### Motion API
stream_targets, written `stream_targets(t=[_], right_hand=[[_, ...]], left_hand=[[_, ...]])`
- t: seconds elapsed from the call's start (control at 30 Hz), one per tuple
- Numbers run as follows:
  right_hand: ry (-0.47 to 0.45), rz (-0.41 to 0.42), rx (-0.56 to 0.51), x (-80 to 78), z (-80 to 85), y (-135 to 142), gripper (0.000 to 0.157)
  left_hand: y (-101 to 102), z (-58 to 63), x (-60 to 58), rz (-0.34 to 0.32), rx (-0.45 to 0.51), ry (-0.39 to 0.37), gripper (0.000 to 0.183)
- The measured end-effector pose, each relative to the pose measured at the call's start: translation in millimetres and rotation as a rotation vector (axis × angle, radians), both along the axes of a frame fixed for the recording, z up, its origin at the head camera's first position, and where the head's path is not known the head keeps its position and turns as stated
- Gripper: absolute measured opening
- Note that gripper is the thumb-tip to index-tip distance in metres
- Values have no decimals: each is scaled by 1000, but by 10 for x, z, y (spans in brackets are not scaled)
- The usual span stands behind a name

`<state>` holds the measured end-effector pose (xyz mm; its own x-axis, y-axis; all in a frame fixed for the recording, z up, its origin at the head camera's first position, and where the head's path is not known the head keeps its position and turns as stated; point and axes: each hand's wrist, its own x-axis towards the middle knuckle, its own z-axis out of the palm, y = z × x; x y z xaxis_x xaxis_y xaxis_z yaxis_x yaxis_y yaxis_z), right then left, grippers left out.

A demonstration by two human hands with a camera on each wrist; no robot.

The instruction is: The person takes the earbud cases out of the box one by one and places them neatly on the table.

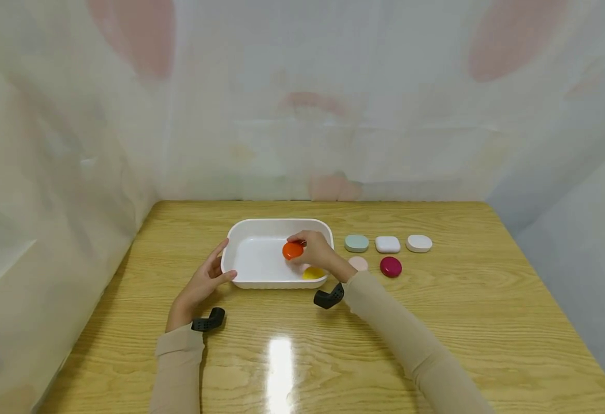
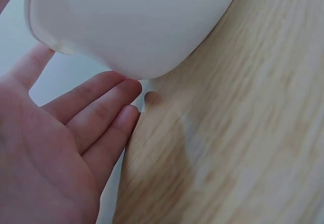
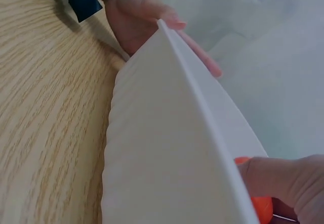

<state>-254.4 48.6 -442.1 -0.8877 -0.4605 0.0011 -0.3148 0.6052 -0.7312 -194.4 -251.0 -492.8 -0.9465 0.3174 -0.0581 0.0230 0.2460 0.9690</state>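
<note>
A white rectangular tray [image 1: 261,261] with rounded corners stands on the wooden table. Over its right half my right hand [image 1: 314,250] pinches a smooth orange round piece [image 1: 293,250] between thumb and fingers. Beneath that hand, in the tray's front right corner, lies a yellow piece [image 1: 313,273], with a pale pink one partly hidden beside it. My left hand [image 1: 204,283] rests at the tray's left end, thumb on the front rim. In the left wrist view its fingers [image 2: 96,107] are nearly straight against the outer wall.
Right of the tray, a pale green oval piece [image 1: 356,243], a white rounded piece [image 1: 387,244] and a white oval piece [image 1: 418,243] form a row. Nearer are a pale pink round piece [image 1: 358,263], partly behind my right wrist, and a dark red one [image 1: 391,267]. Hanging sheets surround the table.
</note>
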Motion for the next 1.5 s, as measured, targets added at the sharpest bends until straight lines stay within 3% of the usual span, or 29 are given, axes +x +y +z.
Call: stream_targets(t=[0.2, 0.83, 1.23, 1.5], right_hand=[[1, 22, -81, 19, 45, 36, 50], [-11, -14, -251, 130, 94, 218, 53], [-59, -134, -390, 238, 124, 504, 51], [-10, -195, -399, 318, 151, 709, 52]], left_hand=[[-7, -20, -17, 4, 2, 3, 79], [8, 19, 8, 12, 16, -10, 80], [26, 57, 21, 13, 17, -29, 81], [20, 57, 20, 22, -22, -36, 80]])
